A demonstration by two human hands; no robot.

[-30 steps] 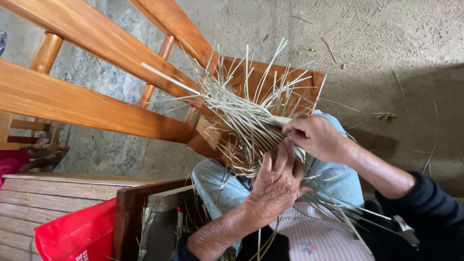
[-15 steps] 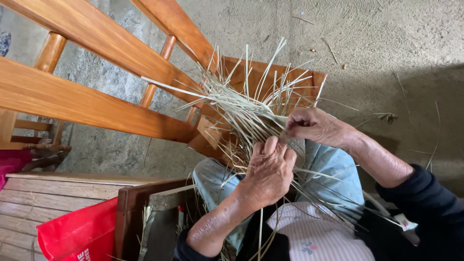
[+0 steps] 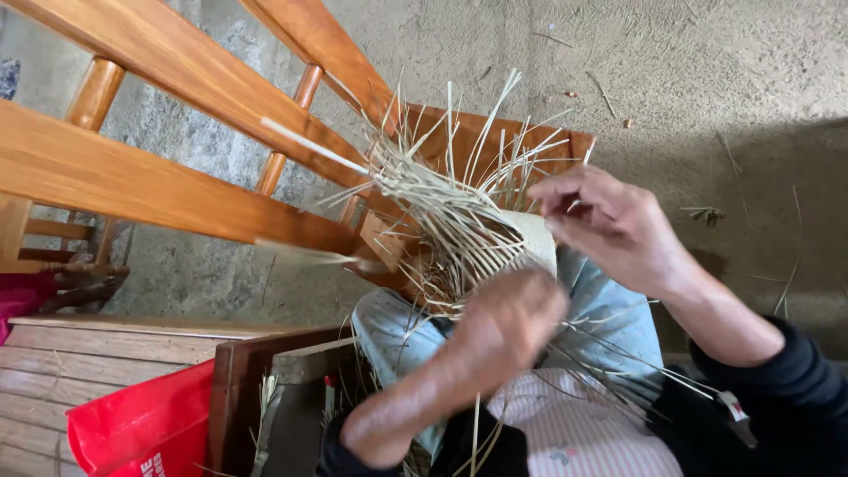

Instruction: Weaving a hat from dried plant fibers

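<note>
A half-woven straw piece (image 3: pixel 468 231) rests on my lap over blue jeans (image 3: pixel 609 322), with loose pale strands fanning up and left. My left hand (image 3: pixel 508 322) is blurred, closed against the lower edge of the weave among hanging strands. At the weave's right rim, my right hand (image 3: pixel 611 221) pinches a thin strand between its fingertips, and its dark sleeve (image 3: pixel 777 397) runs off to the right. Several long strands trail across my striped shirt (image 3: pixel 574 433).
A wooden chair frame (image 3: pixel 177 190) with slanted rails and spindles stands at left and behind the weave. A red bag (image 3: pixel 141 428) lies at bottom left beside a dark wooden box edge (image 3: pixel 234 397) and wooden planks (image 3: pixel 62 362). Bits of straw litter the concrete floor (image 3: pixel 707 79).
My right hand has risen a little and shifted right along the rim, fingers now pinching. My left hand has turned and moved slightly at the weave's lower edge and is blurred.
</note>
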